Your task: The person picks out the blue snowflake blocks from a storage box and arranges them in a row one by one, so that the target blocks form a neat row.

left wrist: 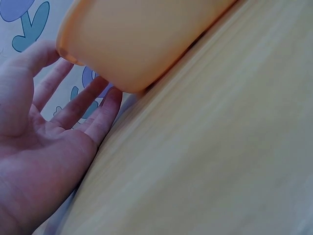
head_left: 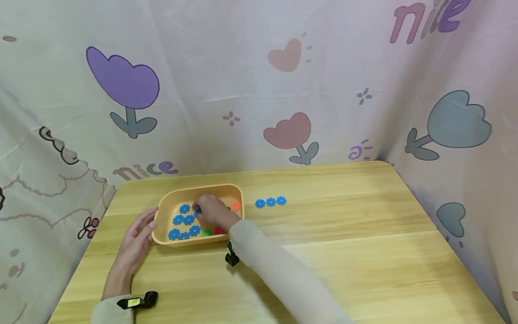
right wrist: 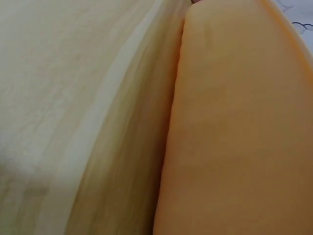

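Note:
A shallow yellow-orange plastic tray (head_left: 176,194) stands on the wooden table, with blue plastic snowflake discs (head_left: 188,220) lying on its left side. My left hand (head_left: 135,243) rests against the tray's left end; in the left wrist view its fingers are spread and fairly straight, touching the outer wall near the rim. Inside the tray, my right hand (head_left: 212,210) reaches down with bent fingers and pinches a blue disc (head_left: 197,212), partly covered by the fingertips. The right wrist view shows only the tray's outer wall (right wrist: 239,122) and tabletop.
Three blue discs (head_left: 270,202) lie in a row on the table right of the tray. Orange (head_left: 235,206), green (head_left: 207,232) and red (head_left: 219,231) pieces are in the tray's right part. A patterned curtain (head_left: 226,90) hangs along the table's back and sides.

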### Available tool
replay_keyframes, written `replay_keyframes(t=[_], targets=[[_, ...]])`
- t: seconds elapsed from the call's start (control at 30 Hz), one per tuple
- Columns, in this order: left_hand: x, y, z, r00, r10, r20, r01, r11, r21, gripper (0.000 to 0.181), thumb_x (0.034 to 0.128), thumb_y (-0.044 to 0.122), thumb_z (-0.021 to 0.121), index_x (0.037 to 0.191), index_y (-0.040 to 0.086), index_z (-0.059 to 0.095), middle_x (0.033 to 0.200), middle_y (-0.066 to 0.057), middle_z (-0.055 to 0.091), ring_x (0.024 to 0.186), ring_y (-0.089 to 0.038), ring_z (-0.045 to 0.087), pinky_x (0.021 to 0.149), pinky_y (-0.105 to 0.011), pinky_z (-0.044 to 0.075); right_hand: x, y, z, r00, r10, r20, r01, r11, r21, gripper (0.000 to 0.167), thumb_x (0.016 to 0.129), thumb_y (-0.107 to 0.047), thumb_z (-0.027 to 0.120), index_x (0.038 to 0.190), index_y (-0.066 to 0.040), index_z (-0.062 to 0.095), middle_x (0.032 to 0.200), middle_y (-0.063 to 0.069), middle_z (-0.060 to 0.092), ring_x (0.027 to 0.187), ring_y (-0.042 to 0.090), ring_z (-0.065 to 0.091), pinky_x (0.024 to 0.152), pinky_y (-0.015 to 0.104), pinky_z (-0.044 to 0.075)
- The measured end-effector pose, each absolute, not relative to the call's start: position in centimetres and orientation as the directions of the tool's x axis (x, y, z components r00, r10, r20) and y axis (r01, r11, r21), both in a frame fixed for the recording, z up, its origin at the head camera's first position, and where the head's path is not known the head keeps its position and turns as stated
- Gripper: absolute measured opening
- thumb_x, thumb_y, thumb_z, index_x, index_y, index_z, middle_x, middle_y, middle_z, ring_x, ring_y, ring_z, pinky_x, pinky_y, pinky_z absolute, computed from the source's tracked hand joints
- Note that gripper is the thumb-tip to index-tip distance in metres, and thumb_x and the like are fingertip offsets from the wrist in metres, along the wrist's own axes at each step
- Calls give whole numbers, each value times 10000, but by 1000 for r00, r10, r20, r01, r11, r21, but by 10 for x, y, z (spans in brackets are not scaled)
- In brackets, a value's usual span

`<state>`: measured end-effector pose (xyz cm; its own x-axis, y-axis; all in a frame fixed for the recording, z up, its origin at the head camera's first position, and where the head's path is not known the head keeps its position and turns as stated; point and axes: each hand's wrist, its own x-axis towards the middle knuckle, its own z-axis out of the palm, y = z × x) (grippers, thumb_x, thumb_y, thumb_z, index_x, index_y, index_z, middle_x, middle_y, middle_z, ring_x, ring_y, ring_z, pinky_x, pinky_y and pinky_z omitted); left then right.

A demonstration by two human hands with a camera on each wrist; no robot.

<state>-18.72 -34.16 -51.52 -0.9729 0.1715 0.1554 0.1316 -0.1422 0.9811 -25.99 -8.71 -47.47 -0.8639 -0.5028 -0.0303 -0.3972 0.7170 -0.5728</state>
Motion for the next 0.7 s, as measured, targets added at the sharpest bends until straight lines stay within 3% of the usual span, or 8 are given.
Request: replay_keyframes(t=[0.37, 0.57, 0.7], targets=[[-184, -347, -517, -975, 160, 153, 137, -106, 985, 481, 1102, 43, 427, 1572, -6, 336, 1487, 30, 472, 1299, -57, 538, 969, -196, 522, -260, -87, -475, -852, -523, -13, -416, 692, -589, 116, 952, -152, 756, 1063, -132, 731, 1010, -50, 613, 903, 84, 513, 769, 151, 493], [-186, -344, -517, -972, 170, 162, 141, -125, 982, 476, 1100, 30, 422, 1568, -8, 342, 1474, 49, 495, 1296, -53, 541, 977, -198, 518, -258, -81, -473, -861, -507, -28, -383, 685, -620, 163, 966, -52, 702, 1085, -160, 677, 988, -70, 638, 794, 86, 552, 620, 151, 494], [-187, -342, -517, -968, 178, 178, 153, -149, 977, 474, 1099, 20, 418, 1565, -17, 342, 1469, 49, 508, 1301, -58, 537, 990, -198, 510, -256, -76, -469, -858, -513, -29, -377, 667, -643, 125, 994, -82, 681, 1094, -157, 666, 944, -60, 644, 687, 94, 562, 537, 168, 490]])
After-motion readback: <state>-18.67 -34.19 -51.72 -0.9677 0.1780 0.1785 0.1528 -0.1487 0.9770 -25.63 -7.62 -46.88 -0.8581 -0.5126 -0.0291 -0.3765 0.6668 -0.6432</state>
